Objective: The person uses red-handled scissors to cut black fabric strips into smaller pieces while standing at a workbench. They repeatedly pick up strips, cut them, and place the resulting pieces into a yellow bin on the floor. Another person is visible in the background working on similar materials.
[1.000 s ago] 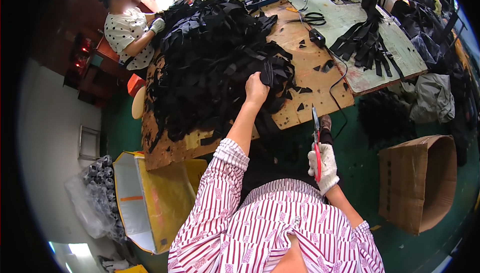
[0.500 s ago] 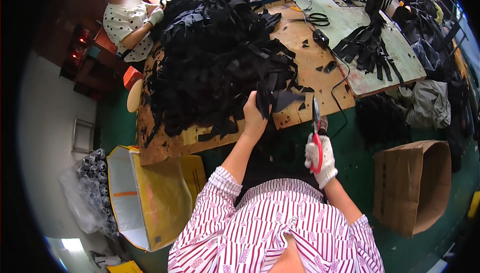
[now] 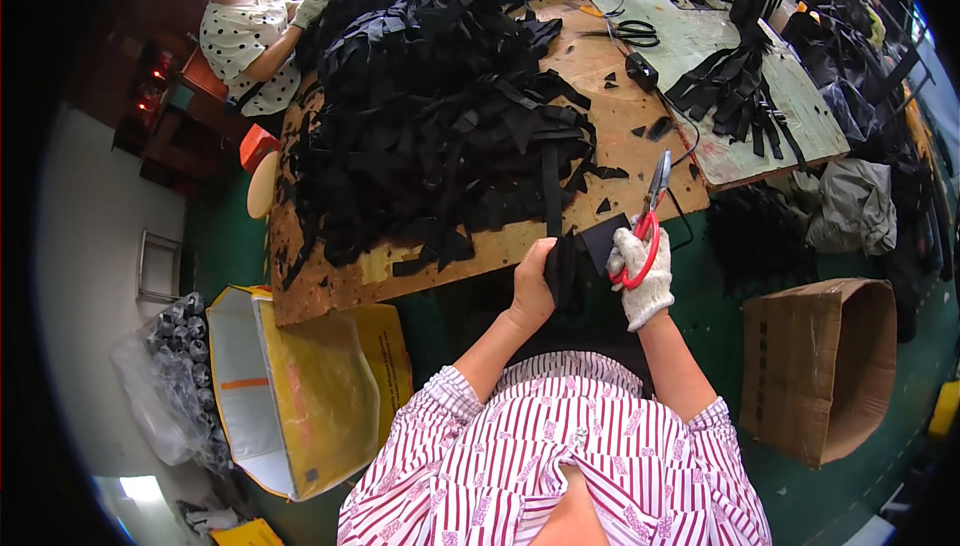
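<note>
Near the table's front edge my bare left hand (image 3: pixel 533 282) is closed round a black fabric strap (image 3: pixel 553 196). One end of the strap runs up to the heap of black pieces (image 3: pixel 420 136), and the other hangs below my fist. My right hand (image 3: pixel 642 281), in a white knit glove, grips red-handled scissors (image 3: pixel 641 244) with the blades pointing up and away. A flat black fabric piece (image 3: pixel 604 240) extends between my hands, its right edge against the gloved fingers. Whether those fingers also pinch it, I cannot tell.
Small black scraps lie on the wooden table (image 3: pixel 600 146). Black-handled scissors (image 3: pixel 636 34) and a cable lie beyond; a strap bundle (image 3: pixel 735 96) rests on the pale board. A yellow bin (image 3: pixel 330 396) and cardboard box (image 3: pixel 800 376) flank me. A gloved co-worker (image 3: pixel 250 46) stands far left.
My left hand has drawn back toward me, stretching the strap from the heap. My right hand with the scissors has risen slightly, and the flat black piece is now beside it.
</note>
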Tool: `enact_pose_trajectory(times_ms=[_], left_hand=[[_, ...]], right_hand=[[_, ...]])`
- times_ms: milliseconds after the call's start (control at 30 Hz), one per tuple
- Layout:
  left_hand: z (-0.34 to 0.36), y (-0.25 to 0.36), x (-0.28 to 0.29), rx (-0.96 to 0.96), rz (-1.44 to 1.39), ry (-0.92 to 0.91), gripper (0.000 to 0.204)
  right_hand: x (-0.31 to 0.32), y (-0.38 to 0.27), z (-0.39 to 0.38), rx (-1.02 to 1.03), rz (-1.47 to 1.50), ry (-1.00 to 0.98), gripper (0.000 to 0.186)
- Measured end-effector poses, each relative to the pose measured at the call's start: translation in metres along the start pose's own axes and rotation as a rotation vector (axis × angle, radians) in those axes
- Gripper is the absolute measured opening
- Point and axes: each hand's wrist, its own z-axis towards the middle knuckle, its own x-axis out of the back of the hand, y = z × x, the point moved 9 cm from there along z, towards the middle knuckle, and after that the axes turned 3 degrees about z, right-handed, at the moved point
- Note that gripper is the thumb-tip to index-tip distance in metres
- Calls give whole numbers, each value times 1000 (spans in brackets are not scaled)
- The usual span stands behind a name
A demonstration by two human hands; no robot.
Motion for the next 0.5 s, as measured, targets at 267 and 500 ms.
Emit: enact_pose_trajectory(times_ms=[267, 500], left_hand=[[-1, 12, -11, -43, -1, -112, 31], [-5, 9, -17, 491, -293, -401, 23]], right_hand=[[-2, -10, -11, 76, -272, -27, 33], [-5, -9, -14, 301, -397, -109, 46]])
